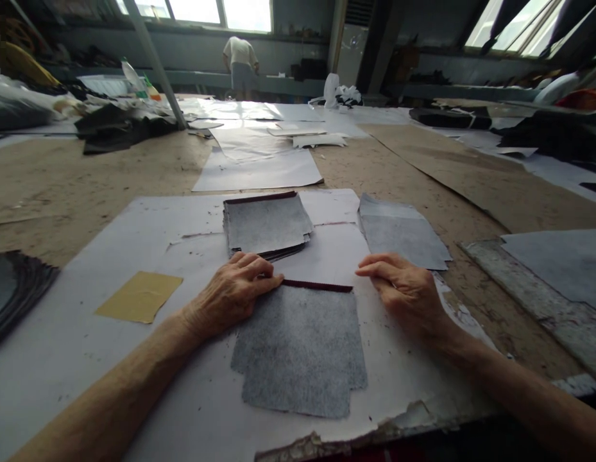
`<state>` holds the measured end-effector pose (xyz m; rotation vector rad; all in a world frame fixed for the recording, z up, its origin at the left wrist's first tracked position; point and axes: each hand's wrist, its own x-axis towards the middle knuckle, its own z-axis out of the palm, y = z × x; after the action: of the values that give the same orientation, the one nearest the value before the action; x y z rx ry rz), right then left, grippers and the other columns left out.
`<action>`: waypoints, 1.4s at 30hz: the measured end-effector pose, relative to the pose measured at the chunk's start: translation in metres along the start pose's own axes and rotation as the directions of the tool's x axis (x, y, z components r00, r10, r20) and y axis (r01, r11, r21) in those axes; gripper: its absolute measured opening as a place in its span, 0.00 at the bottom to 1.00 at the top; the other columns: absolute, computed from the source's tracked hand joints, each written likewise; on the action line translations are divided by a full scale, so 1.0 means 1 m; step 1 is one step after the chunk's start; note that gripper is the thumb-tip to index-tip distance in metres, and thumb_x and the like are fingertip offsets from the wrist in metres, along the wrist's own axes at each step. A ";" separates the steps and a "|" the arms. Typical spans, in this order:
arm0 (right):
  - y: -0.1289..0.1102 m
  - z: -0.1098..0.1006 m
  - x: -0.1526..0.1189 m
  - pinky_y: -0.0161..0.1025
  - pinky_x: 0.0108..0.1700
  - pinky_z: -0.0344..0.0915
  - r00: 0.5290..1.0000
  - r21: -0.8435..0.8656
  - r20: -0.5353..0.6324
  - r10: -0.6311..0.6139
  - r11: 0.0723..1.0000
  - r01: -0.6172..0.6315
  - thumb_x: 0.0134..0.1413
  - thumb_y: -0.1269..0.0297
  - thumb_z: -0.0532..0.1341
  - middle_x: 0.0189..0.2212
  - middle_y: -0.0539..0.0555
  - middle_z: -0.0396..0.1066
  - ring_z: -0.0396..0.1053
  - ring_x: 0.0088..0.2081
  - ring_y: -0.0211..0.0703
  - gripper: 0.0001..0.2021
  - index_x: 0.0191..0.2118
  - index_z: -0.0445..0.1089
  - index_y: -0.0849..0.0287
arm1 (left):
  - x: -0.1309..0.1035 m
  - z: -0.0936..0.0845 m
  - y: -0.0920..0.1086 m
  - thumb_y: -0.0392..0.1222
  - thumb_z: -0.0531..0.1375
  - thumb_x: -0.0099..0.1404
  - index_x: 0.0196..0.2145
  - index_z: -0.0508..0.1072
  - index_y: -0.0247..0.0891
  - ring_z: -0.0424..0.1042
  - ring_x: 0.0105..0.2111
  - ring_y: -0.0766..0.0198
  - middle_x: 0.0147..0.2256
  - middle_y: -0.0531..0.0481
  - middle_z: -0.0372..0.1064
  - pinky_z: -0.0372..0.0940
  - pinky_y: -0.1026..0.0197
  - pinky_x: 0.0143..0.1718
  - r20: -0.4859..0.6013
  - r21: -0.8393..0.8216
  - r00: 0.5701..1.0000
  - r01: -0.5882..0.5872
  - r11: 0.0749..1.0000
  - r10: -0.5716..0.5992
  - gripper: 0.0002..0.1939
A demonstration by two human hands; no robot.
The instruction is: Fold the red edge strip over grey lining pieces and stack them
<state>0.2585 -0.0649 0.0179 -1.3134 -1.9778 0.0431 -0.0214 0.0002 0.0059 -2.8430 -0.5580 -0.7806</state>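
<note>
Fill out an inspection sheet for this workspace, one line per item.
Surface: white paper, torn near edge, on a brown table.
Job's things: gray piece with dark red top edge; stack beyond it.
Clutter: yellow card on the paper; dark fabric farther back.
Hands: left hand has fingers at the piece's top left corner; right hand is apart from it.
Cables: nothing seen.
Surroundings: pole, windows, bent person at the back.

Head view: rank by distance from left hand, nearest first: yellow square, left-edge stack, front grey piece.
1. Front grey piece: left hand touches its upper left corner.
2. Yellow square: left of the hand.
3. Left-edge stack: farther left.
</note>
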 end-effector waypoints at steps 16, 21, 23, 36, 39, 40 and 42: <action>-0.039 0.062 0.025 0.40 0.34 0.62 0.844 -0.087 0.255 -0.473 0.858 0.507 0.52 0.81 0.47 0.30 0.60 0.65 0.57 0.32 0.45 0.15 0.39 0.70 0.73 | -0.013 -0.009 -0.013 0.26 0.50 0.61 0.39 0.72 0.35 0.62 0.33 0.64 0.33 0.47 0.66 0.62 0.59 0.37 -0.019 -0.107 0.994 0.101 0.989 -0.104 0.15; -0.043 0.061 0.030 0.39 0.35 0.62 0.824 -0.106 0.375 -0.424 0.864 0.492 0.46 0.81 0.50 0.32 0.59 0.64 0.57 0.34 0.45 0.20 0.46 0.67 0.70 | -0.014 -0.010 -0.013 0.26 0.50 0.60 0.39 0.73 0.37 0.62 0.34 0.64 0.33 0.47 0.66 0.61 0.58 0.38 0.028 -0.069 0.995 0.096 0.993 -0.094 0.15; -0.045 0.060 0.034 0.38 0.34 0.62 0.803 -0.115 0.449 -0.392 0.866 0.487 0.44 0.81 0.51 0.32 0.59 0.64 0.57 0.33 0.44 0.22 0.48 0.66 0.68 | -0.014 -0.010 -0.012 0.26 0.51 0.60 0.39 0.73 0.37 0.62 0.34 0.64 0.33 0.48 0.66 0.60 0.58 0.38 0.035 -0.064 0.995 0.098 0.993 -0.096 0.15; -0.055 0.056 0.048 0.38 0.33 0.61 0.711 -0.148 0.634 -0.304 0.854 0.498 0.42 0.80 0.51 0.35 0.59 0.64 0.59 0.36 0.45 0.26 0.52 0.62 0.65 | -0.013 -0.031 -0.005 0.31 0.53 0.59 0.36 0.75 0.38 0.65 0.28 0.68 0.28 0.49 0.67 0.60 0.65 0.30 0.087 -0.325 0.943 0.333 0.885 -0.322 0.13; -0.056 0.055 0.053 0.37 0.32 0.59 0.702 -0.149 0.657 -0.273 0.867 0.476 0.43 0.79 0.51 0.34 0.58 0.63 0.60 0.34 0.44 0.27 0.53 0.61 0.62 | -0.010 -0.040 0.000 0.33 0.57 0.56 0.35 0.77 0.40 0.63 0.22 0.71 0.23 0.53 0.66 0.56 0.68 0.25 0.334 -0.340 0.874 0.461 0.820 -0.353 0.11; -0.056 0.055 0.055 0.37 0.31 0.59 0.695 -0.145 0.669 -0.263 0.871 0.470 0.43 0.78 0.52 0.34 0.58 0.63 0.61 0.33 0.44 0.28 0.54 0.60 0.60 | -0.009 -0.040 0.001 0.33 0.58 0.55 0.35 0.77 0.40 0.63 0.21 0.72 0.23 0.54 0.66 0.56 0.69 0.24 0.379 -0.330 0.856 0.479 0.813 -0.351 0.11; -0.057 0.055 0.058 0.36 0.30 0.57 0.678 -0.141 0.694 -0.243 0.877 0.459 0.43 0.76 0.52 0.33 0.57 0.63 0.61 0.30 0.42 0.29 0.56 0.58 0.57 | -0.009 -0.040 0.002 0.33 0.58 0.55 0.34 0.77 0.40 0.65 0.23 0.71 0.24 0.54 0.68 0.56 0.69 0.25 0.410 -0.326 0.839 0.500 0.802 -0.357 0.11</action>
<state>0.1698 -0.0257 0.0347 -1.1526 -2.9415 0.0124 -0.0465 -0.0133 0.0356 -3.3265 -1.2794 -0.5226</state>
